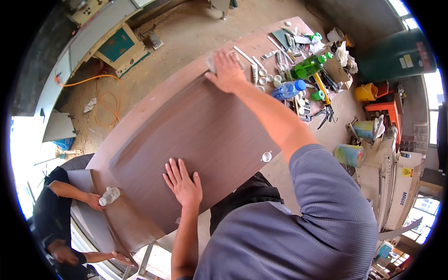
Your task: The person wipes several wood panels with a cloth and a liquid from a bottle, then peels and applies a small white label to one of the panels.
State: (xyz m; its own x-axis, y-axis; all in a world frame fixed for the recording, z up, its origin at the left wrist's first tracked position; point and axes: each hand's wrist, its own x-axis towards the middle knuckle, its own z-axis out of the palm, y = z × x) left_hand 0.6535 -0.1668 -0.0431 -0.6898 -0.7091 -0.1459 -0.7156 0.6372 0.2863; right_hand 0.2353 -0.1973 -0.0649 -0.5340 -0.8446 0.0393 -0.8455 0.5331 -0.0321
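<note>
A large brown wood-grain panel [196,130] lies on the worktable in front of me. My left hand [185,184] rests flat on its near part, palm down, fingers a little spread, holding nothing. My right arm reaches across to the panel's far edge. There my right hand [227,73] presses a pale greyish pad or folded cloth [211,64], mostly hidden under the fingers, so its kind is unclear. A small white cup [266,157] stands on the panel's right near edge.
Bottles, including a green bottle [309,67] and a blue-capped bottle [288,90], crowd the table's far right with tubes, small cups and a yellow caulking gun [322,88]. On the left, another person's hand [95,201] holds a crumpled whitish wad [109,196] over a second panel [88,186].
</note>
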